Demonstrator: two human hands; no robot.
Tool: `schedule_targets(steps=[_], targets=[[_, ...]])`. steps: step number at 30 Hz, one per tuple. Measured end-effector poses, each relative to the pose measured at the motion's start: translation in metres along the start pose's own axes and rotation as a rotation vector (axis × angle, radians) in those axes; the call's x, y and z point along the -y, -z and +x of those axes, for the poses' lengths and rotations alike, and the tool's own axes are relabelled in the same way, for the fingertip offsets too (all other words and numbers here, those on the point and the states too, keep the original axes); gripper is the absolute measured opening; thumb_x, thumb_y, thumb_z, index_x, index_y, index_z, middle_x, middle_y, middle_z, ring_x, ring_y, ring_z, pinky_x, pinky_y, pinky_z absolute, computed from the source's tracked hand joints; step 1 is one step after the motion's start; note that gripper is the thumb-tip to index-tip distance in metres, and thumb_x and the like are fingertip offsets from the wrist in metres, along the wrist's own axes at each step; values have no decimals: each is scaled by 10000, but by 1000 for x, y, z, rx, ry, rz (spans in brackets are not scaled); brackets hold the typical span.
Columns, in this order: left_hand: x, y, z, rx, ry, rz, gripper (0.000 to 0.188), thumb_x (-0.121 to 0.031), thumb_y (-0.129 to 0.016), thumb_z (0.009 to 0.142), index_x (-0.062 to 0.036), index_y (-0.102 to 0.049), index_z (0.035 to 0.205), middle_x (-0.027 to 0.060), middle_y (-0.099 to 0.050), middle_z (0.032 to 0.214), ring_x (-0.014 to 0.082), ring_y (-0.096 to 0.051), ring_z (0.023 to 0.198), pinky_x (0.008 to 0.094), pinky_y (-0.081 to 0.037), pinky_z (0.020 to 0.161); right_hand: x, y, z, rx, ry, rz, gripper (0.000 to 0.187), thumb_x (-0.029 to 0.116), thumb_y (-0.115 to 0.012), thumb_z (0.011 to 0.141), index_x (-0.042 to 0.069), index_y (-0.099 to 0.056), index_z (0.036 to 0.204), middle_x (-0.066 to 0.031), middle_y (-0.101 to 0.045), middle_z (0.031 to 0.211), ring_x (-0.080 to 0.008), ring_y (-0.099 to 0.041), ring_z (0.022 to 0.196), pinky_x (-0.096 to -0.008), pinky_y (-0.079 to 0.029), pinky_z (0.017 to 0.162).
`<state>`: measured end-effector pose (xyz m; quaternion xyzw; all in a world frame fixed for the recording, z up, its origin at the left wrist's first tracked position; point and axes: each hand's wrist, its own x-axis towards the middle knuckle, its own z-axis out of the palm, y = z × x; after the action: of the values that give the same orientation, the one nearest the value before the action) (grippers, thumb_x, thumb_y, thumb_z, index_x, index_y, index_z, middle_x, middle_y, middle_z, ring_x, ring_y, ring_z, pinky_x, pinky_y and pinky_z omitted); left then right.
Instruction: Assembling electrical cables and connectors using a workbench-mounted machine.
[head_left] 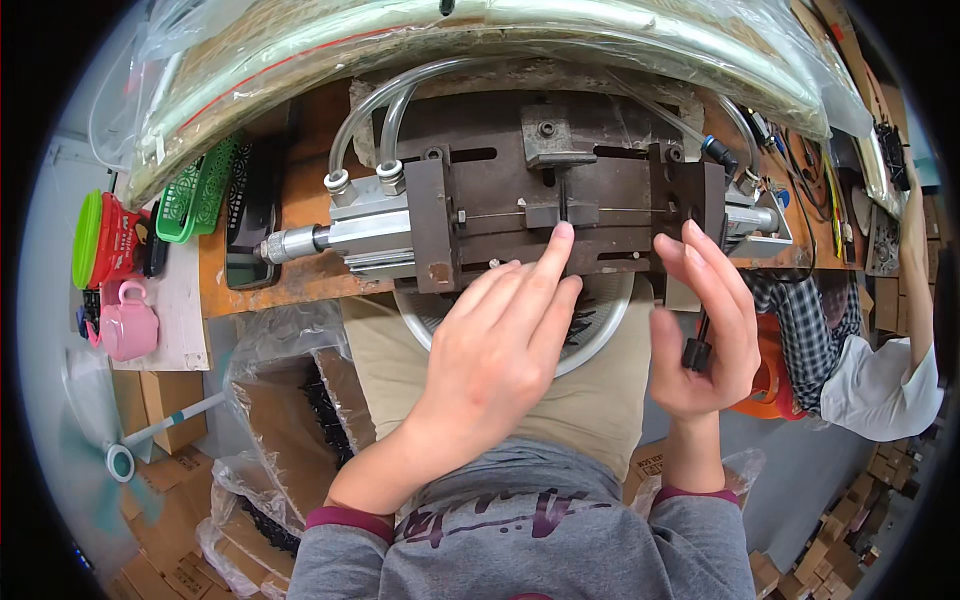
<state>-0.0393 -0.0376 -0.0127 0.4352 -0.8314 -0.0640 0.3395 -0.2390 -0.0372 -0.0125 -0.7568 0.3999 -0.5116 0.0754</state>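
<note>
A dark metal press fixture (500, 185) with a silver pneumatic cylinder (370, 238) on its left side stands on the bench in front of me. My left hand (495, 350) is open, its index fingertip at a thin dark piece (563, 200) upright in the slotted centre block (583, 214). Whether the fingertip presses on that piece I cannot tell. At the fixture's right end, my right hand (725, 345) has its fingers raised and its thumb apart. A black knob on a thin rod (697, 354) lies against its palm, with no fingers wrapped round it.
Below the fixture, a pale round basin (601, 345) with dark pieces rests at my lap. Boxes lined with plastic (280, 410) hold black parts at left. A green basket (198, 190), pink mug (130, 322) and fan (120, 460) stand left. Another person (880, 385) sits at right.
</note>
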Motion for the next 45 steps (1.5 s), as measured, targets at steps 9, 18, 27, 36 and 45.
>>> schedule_targets(steps=[9, 18, 27, 36, 45], targets=[[-1, 7, 9, 141, 18, 151, 272, -130, -809, 786, -55, -757, 1043, 106, -689, 1345, 182, -680, 633, 292, -545, 608, -4, -1, -6, -13, -49, 330, 700, 95, -831, 837, -73, -477, 1417, -374, -472, 1468, -475, -569, 1318, -532, -501, 1068], [15, 61, 52, -113, -33, -51, 250, -186, -822, 820, -60, -775, 1030, 117, -760, 1104, 209, -716, 735, 314, -559, 660, 10, 4, -8, 135, -136, -127, 300, -32, -880, 677, -9, -743, 943, -231, -635, 1345, -295, -703, 1074, -345, -616, 816], [60, 84, 164, -207, 202, 584, 237, -209, -789, 830, -28, -768, 981, 161, -762, 944, 301, -724, 905, 396, -565, 839, 12, -32, 3, 322, 48, -326, 184, 36, -752, 739, 13, -677, 905, -153, -711, 1273, -205, -674, 707, -303, -548, 642], [92, 95, 165, -135, 161, 311, 246, -34, -748, 845, -37, -773, 1090, 76, -774, 988, 187, -713, 874, 296, -538, 779, 14, -32, 19, 347, 85, -390, 153, 55, -731, 748, 43, -680, 892, -136, -722, 1269, -139, -604, 557, -259, -486, 561], [53, 120, 60, -313, -37, 140, 361, 50, -817, 756, -5, -752, 1107, 169, -717, 1275, 255, -713, 1122, 345, -567, 944, -19, -33, 128, 174, 167, -170, 150, 77, -792, 856, 51, -713, 980, -68, -755, 1023, -115, -650, 675, -274, -523, 586]])
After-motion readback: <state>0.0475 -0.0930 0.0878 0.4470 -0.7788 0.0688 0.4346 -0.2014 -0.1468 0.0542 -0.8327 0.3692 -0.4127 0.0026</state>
